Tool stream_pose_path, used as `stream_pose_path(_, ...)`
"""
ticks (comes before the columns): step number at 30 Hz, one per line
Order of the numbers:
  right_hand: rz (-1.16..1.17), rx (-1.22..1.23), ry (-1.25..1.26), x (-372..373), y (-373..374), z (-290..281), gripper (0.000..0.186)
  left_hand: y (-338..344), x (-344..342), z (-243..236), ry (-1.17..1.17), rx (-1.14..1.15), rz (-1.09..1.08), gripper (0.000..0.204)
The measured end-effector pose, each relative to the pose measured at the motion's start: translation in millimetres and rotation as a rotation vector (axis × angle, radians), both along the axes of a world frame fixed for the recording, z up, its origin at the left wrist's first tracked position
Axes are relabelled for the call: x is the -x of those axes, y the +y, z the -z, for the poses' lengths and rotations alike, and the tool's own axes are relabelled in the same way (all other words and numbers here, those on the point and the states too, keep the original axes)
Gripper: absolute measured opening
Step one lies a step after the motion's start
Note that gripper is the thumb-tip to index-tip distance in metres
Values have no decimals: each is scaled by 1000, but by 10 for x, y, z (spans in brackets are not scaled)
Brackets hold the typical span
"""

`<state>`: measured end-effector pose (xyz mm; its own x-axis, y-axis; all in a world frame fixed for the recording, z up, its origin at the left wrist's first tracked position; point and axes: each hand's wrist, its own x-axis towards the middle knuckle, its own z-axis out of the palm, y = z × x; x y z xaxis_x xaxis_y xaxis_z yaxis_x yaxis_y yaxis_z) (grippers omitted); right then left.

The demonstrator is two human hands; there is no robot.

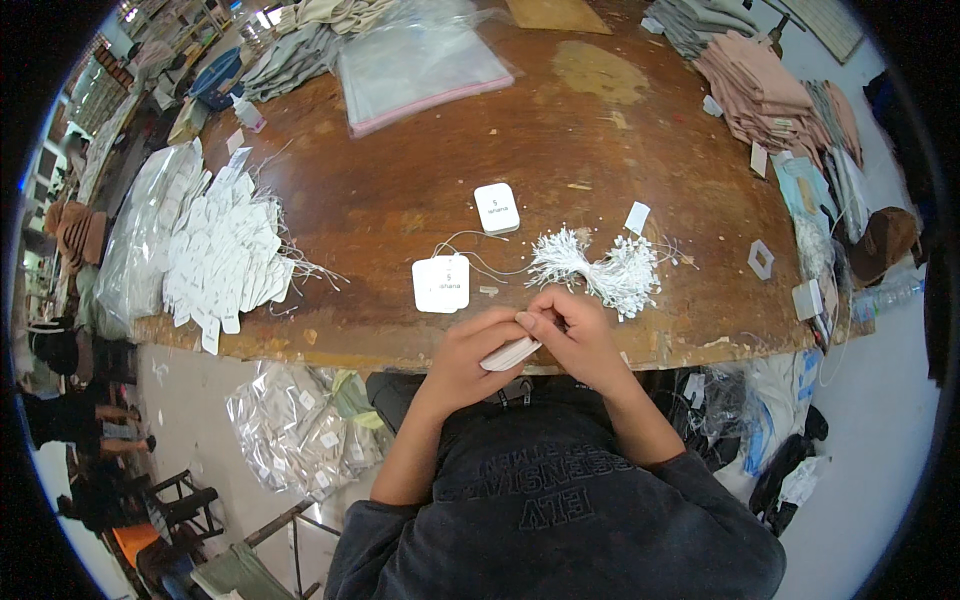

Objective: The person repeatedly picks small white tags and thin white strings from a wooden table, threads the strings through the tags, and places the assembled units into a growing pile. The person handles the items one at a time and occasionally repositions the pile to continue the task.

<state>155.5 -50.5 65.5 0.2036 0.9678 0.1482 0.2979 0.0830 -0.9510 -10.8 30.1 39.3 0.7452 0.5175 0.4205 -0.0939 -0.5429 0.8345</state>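
A stack of white card tags point(511, 354) sits in my left hand point(468, 350), close to the table's front edge. The fingers of that hand are wrapped round the stack. My right hand point(572, 338) meets it at the stack's upper end, thumb and fingertips pinched together; whatever lies between them is hidden. Just beyond the hands lies a bundle of white tag strings point(594, 268), tied in at its middle. Left of it rest a small pile of white tags point(441, 284), with a loose string curling from it, and a single rounded tag point(497, 208).
A big heap of strung white tags point(225, 250) covers the table's left side beside clear plastic bags point(145, 235). Farther back lie flat plastic bags point(425, 80) and grey folded cloth point(290, 62). Pink folded garments point(760, 88) are stacked at the far right. Packed bags point(300, 430) lie on the floor.
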Motion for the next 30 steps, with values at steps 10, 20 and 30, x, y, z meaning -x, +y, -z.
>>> stream_pose_path(10, -202, 23, 221, -584, -375, 146, 23, 23, 214, 65, 21, 245, -228, 13)
stream_pose_path(20, -10, -355, 1118, -331, -223, 241, 25, -110, -4, 329, -263, 996, -246, 30)
stream_pose_path(30, 210, -30, 506, 309, 150, 472, 9, -105, -123, 367, -215, 815, -415, 27)
